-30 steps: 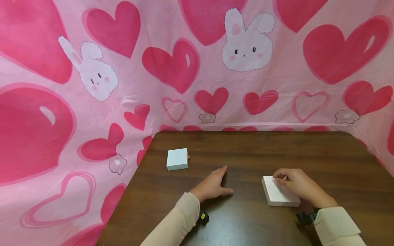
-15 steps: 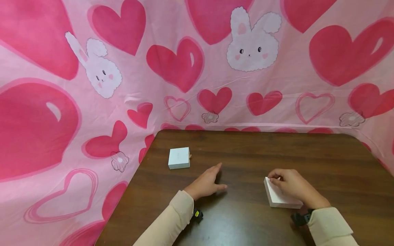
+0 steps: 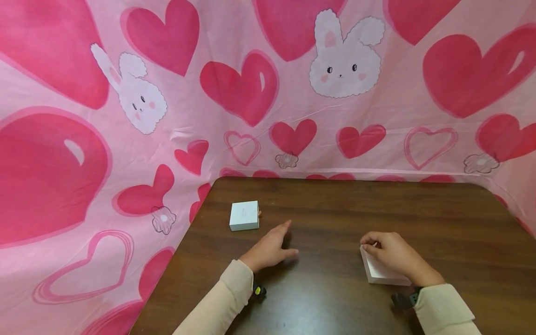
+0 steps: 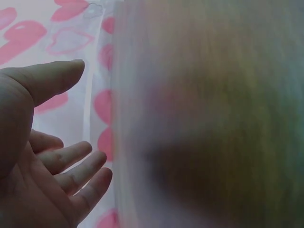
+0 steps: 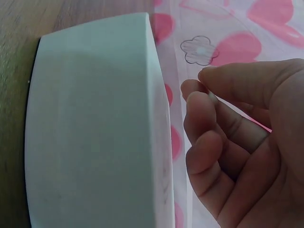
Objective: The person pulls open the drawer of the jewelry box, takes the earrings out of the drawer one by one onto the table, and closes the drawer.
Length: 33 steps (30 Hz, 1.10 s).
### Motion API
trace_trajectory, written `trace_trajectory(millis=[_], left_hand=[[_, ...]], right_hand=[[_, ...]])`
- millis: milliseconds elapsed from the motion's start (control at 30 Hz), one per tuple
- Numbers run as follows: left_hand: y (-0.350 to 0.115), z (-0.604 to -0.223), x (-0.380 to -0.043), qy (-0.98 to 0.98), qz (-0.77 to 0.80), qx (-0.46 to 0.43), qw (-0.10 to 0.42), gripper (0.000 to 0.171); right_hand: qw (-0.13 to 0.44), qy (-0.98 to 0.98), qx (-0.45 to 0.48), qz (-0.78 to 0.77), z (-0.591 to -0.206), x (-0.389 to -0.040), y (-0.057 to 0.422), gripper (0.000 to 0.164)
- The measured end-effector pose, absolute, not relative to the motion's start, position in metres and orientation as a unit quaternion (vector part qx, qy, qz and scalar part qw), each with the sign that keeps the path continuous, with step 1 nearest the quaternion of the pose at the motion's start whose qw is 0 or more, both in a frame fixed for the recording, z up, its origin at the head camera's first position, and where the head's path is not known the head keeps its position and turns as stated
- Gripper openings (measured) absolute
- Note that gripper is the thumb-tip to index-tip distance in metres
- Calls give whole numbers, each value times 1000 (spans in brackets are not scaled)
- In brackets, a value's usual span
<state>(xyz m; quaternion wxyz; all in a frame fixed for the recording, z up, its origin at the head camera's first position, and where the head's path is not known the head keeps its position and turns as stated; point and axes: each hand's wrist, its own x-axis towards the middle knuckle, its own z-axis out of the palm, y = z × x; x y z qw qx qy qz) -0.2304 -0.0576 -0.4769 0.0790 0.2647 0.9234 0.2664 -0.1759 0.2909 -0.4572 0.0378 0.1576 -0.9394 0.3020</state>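
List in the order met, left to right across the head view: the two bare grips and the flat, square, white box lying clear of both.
Flat, square, white box → bare left grip → bare right grip.

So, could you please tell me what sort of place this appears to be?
Probably a makeshift, screened-off tabletop workspace: a brown wood-grain table, a pink heart-and-bunny sheet hung behind it, and two white boxes on top.

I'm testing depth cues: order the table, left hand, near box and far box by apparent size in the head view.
1. Table
2. Left hand and near box: unsure, since the right hand partly covers that box
3. Far box
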Motion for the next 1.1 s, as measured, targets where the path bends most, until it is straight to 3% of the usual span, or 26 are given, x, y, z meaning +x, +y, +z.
trace_trajectory(millis=[867, 1100], left_hand=[[-119, -464, -236, 926, 317, 205, 31, 83], [-136, -467, -240, 934, 299, 197, -5, 76]], right_hand=[[26, -934, 178, 309, -461, -185, 280, 8], [32, -931, 183, 314, -461, -185, 277, 7]])
